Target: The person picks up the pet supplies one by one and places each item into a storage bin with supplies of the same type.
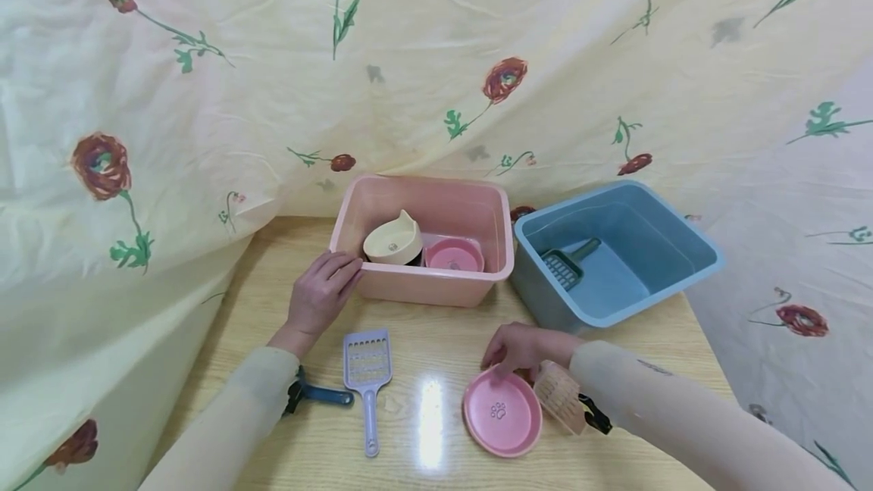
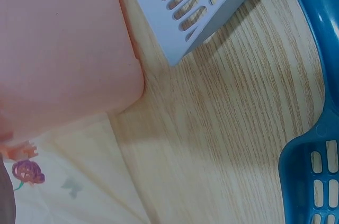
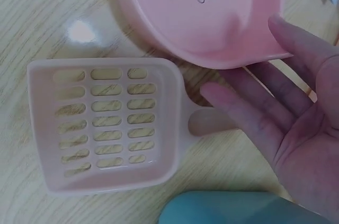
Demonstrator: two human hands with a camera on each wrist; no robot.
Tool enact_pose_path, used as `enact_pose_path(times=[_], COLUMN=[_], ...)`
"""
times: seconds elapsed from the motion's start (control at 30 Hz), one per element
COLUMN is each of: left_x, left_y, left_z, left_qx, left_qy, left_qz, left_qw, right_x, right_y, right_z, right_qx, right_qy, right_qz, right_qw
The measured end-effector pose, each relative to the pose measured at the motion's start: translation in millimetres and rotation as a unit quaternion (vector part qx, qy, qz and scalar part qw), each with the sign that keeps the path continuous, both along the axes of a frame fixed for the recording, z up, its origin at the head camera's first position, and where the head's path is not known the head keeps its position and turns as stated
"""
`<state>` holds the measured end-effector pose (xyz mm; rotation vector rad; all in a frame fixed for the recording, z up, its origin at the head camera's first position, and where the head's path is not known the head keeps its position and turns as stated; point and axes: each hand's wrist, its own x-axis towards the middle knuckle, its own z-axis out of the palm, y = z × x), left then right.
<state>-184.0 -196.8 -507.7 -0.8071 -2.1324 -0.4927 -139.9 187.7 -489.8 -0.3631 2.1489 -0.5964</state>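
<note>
While your left hand (image 1: 322, 294) lies over the near left corner of the pink tub (image 1: 423, 292), likely to steady it, your right hand (image 1: 521, 347) pinches the pink bowl (image 1: 503, 426) by its rim, thumb inside, fingers under the edge; whether the left fingers curl round the tub, cannot tell; bowl is at the near side of the tabletop (image 1: 307, 461), just beside a pale pink scoop (image 1: 559, 394); rim probably chosen for purchase; cream bowl (image 1: 392, 242) and second pink bowl (image 1: 455, 254) sit side by side within the pink tub, whose walls keep them together; lavender scoop (image 1: 368, 383) and blue scoop (image 1: 327, 395) lie to your left; dark green scoop (image 1: 564, 270) inside the blue tub (image 1: 546, 300).
</note>
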Motion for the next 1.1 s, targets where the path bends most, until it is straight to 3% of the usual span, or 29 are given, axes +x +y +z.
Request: enact_pose_path(times=[0.33, 0.53, 0.87, 1.1], left_x=[0.5, 0.5, 1.7, 3.1], left_y=[0.2, 0.7, 1.4, 1.3], left_z=[1.0, 1.5, 1.9, 3.4], left_qx=[-0.004, -0.003, -0.009, -0.002], left_qy=[-0.005, -0.009, -0.011, -0.004], left_qz=[0.008, 0.009, 0.012, 0.008], left_qw=[1.0000, 0.9999, 0.9998, 1.0000], right_x=[-5.7, -5.7, -0.9, -6.2], right_y=[-1, -3, -5, -12], right_z=[-3.4, -2.4, -6.0, 12.8], right_qx=[0.003, -0.005, -0.053, -0.083], right_qy=[-0.027, -0.055, -0.054, -0.056], right_qz=[0.008, -0.010, -0.013, 0.010], right_qw=[0.9996, 0.9984, 0.9971, 0.9949])
